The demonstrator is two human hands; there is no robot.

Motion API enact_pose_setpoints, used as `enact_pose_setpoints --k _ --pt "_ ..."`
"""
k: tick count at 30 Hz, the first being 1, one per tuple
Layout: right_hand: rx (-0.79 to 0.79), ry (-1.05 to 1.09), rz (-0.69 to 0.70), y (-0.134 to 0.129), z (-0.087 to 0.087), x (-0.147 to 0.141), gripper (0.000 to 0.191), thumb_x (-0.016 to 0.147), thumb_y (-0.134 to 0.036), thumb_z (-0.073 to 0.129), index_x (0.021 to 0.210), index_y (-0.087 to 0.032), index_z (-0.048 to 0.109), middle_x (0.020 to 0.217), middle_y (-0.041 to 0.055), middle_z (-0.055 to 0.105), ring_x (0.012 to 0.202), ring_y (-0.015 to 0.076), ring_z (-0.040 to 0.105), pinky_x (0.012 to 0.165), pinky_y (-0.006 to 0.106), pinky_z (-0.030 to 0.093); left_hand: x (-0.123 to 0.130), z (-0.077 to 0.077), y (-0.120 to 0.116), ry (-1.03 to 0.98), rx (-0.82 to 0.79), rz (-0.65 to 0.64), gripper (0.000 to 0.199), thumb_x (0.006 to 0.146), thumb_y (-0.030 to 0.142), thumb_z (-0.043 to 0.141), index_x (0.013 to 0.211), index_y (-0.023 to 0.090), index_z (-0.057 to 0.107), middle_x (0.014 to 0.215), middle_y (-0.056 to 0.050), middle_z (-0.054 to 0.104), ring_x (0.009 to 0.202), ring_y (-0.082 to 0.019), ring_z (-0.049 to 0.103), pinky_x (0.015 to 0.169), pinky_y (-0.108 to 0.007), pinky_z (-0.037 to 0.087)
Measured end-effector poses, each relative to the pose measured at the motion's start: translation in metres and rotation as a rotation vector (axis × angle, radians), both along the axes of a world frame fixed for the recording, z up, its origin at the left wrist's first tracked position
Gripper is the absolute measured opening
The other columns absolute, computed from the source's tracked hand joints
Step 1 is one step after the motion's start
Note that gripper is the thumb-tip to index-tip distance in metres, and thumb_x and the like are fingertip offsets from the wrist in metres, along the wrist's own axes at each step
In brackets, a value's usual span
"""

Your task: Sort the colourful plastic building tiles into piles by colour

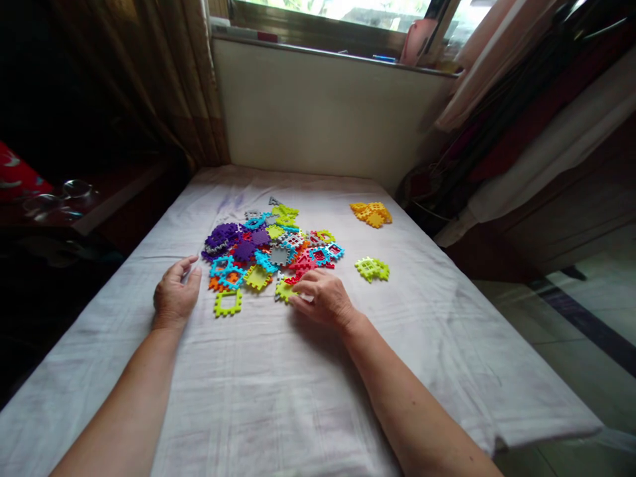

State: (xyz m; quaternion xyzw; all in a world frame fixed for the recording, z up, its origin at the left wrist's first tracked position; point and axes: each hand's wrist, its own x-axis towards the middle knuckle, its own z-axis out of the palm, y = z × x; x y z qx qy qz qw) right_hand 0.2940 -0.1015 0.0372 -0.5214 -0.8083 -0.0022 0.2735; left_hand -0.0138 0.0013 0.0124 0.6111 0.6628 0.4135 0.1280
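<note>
Many toothed plastic interlocking tiles lie in a mixed heap on a cloth-covered table. My right hand (322, 295) is at the heap's near right side, its thumb and fingers closed on the edge of a lime-green tile (285, 290); the fingertips are partly hidden. Just behind it lie red tiles (303, 262). My left hand (176, 291) rests left of the heap, fingers loosely bent and thumb apart, holding nothing. Nearest to it are blue tiles (227, 271), purple tiles (222, 235) and a lime-green square frame (228, 303).
Right of the heap sit a pile of yellow tiles (372, 214) and a small group of lime-green tiles (372, 268). The pale tablecloth (238, 397) is wrinkled. A wall and window stand behind, a curtain (163, 79) at left and hanging clothes (536, 132) at right.
</note>
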Motion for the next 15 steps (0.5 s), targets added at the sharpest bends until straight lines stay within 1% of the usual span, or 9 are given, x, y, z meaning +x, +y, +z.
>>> enact_pose_setpoints --k 1,2,5,8,11,15 --pt "-0.031 -0.055 0.030 -0.0010 0.0016 -0.0072 0.016 0.087 -0.038 0.067 0.086 -0.024 0.074 0.088 0.0037 0.071 0.083 0.0171 0.061 0.080 0.029 0.046 -0.0002 -0.0004 0.0002 -0.002 0.000 -0.004 0.043 0.082 0.040 0.054 0.118 0.020 0.068 0.108 -0.009 0.072 0.101 -0.025 0.068 0.091 -0.039 0.054" --pt "-0.059 -0.100 0.033 -0.0019 0.0030 -0.0118 0.017 0.085 -0.039 0.069 0.089 -0.023 0.073 0.091 0.0048 0.071 0.085 0.0181 0.060 0.080 0.030 0.046 -0.0002 -0.0005 0.0002 -0.002 0.001 -0.008 0.044 0.082 0.040 0.054 0.118 0.020 0.068 0.109 -0.009 0.072 0.102 -0.025 0.068 0.092 -0.039 0.054" --pt "-0.120 -0.163 -0.049 -0.0032 0.0065 -0.0144 0.025 0.082 -0.041 0.072 0.097 -0.021 0.073 0.099 0.0080 0.070 0.090 0.0208 0.058 0.082 0.032 0.046 0.0005 0.0002 -0.0003 0.004 0.002 -0.008 0.043 0.082 0.041 0.054 0.118 0.021 0.068 0.110 -0.008 0.072 0.103 -0.025 0.068 0.092 -0.037 0.054" --pt "-0.147 -0.150 -0.123 -0.0031 0.0078 -0.0108 0.028 0.082 -0.042 0.072 0.099 -0.020 0.072 0.105 0.0089 0.069 0.096 0.0226 0.057 0.086 0.035 0.045 0.0017 0.0014 -0.0013 0.009 0.003 -0.012 0.042 0.082 0.041 0.054 0.117 0.021 0.068 0.110 -0.008 0.071 0.105 -0.025 0.067 0.094 -0.037 0.053" --pt "-0.140 -0.125 -0.158 -0.0032 0.0065 -0.0102 0.031 0.080 -0.044 0.073 0.101 -0.021 0.071 0.112 0.0083 0.070 0.104 0.0252 0.056 0.093 0.039 0.042 0.0025 0.0023 -0.0022 0.008 0.002 -0.019 0.041 0.082 0.040 0.053 0.116 0.021 0.068 0.111 -0.008 0.071 0.107 -0.025 0.067 0.095 -0.037 0.053" --pt "-0.115 -0.103 -0.153 -0.0039 0.0022 -0.0150 0.029 0.079 -0.041 0.072 0.102 -0.022 0.070 0.107 0.0065 0.073 0.106 0.0260 0.056 0.096 0.041 0.038 0.0019 0.0020 -0.0021 -0.002 0.010 -0.013 0.040 0.082 0.041 0.054 0.115 0.022 0.068 0.110 -0.007 0.072 0.106 -0.024 0.068 0.093 -0.036 0.053"
